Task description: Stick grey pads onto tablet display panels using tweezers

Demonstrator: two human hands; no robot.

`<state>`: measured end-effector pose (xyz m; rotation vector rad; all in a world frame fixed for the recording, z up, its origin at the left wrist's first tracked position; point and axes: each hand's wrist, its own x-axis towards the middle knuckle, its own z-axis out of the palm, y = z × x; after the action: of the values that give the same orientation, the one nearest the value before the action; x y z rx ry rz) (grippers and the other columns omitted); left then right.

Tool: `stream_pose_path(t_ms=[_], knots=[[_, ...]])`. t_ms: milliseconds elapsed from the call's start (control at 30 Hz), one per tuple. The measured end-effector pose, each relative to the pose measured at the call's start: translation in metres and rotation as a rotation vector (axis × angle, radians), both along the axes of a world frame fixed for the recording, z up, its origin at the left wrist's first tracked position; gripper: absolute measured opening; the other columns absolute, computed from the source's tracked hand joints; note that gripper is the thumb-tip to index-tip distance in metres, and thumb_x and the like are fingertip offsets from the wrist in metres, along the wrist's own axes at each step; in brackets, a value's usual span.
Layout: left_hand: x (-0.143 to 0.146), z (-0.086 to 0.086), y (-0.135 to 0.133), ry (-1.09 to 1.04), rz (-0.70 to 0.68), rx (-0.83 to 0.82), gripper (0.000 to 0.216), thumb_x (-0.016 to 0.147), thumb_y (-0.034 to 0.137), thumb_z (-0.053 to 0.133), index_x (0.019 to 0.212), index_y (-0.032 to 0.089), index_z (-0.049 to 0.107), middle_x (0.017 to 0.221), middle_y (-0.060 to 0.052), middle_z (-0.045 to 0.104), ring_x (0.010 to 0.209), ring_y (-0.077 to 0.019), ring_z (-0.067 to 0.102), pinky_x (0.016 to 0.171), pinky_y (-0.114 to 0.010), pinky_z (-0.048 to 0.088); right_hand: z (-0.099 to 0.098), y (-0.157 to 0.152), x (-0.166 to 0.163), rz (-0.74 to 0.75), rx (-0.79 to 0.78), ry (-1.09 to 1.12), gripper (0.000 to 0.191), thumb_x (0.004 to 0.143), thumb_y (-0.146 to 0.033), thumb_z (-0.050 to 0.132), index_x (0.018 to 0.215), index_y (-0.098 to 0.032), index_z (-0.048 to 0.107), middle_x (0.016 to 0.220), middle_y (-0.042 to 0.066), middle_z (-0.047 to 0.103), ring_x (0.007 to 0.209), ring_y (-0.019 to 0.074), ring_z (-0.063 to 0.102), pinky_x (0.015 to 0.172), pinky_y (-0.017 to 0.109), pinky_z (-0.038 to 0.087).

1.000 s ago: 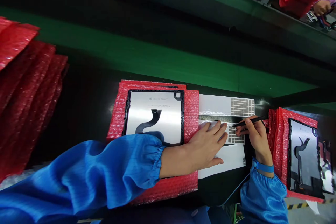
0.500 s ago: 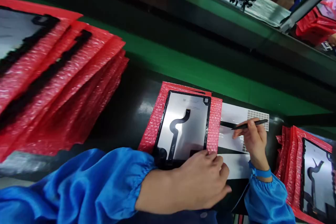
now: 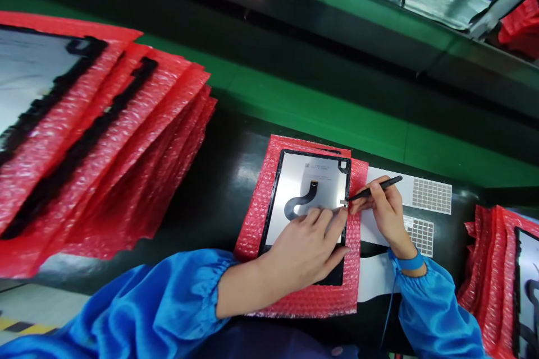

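Note:
A tablet screen panel (image 3: 290, 179) lies back side up on red bubble wrap (image 3: 353, 269), its silver back framed in black. A dark curved flex cable (image 3: 309, 193) runs over it. My left hand (image 3: 305, 244) rests across the lower part of the panel, fingers stretched out, index fingertip near the right edge. Pinched in my right hand (image 3: 385, 210) are slim black tweezers (image 3: 374, 188). Their tip meets the panel's right edge, beside a small grey sticker (image 3: 343, 202). Whether the tip still grips the sticker, I cannot tell.
White sheets with grids of small grey stickers (image 3: 432, 195) lie right of the panel. A tall stack of red bubble-wrap bags (image 3: 168, 140) with panels stands left; another wrapped stack (image 3: 484, 269) stands right. A shelf (image 3: 446, 5) with black parts runs above.
My right hand moved left with the tweezers, from the sticker sheet to the panel's right edge. My left hand moved up from the lower edge onto the panel. The view shifted slightly.

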<state>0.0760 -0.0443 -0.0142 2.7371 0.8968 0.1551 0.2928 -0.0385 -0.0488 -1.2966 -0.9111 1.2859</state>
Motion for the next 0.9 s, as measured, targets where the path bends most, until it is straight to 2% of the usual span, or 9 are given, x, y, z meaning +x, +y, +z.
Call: stream_pose_path(t_ms=[567,900], knots=[[0.0019,0.0047,0.0037,0.036,0.009,-0.039,0.062,0.101,0.048,0.061,0.145,0.005,0.055,0.111,-0.016,0.072,0.095,-0.0309,0.07,0.068,-0.04,0.061,-0.0037,-0.0006,-0.0001,-0.001,-0.035,0.015,0.039,0.098,-0.06,0.07,0.093,-0.025,0.052,0.069,-0.002,0.077,0.058,0.0184,0.078,0.057,0.031,0.068],[0.0028,0.003,0.0043,0.032,0.011,-0.028,0.074,0.104,0.052,0.055,0.154,-0.002,0.046,0.11,-0.016,0.072,0.091,-0.0299,0.071,0.065,-0.041,0.061,-0.0051,-0.0013,-0.0012,-0.017,-0.049,0.012,0.038,0.099,-0.058,0.07,0.094,-0.025,0.052,0.071,-0.001,0.077,0.058,0.0183,0.078,0.057,0.03,0.067]])
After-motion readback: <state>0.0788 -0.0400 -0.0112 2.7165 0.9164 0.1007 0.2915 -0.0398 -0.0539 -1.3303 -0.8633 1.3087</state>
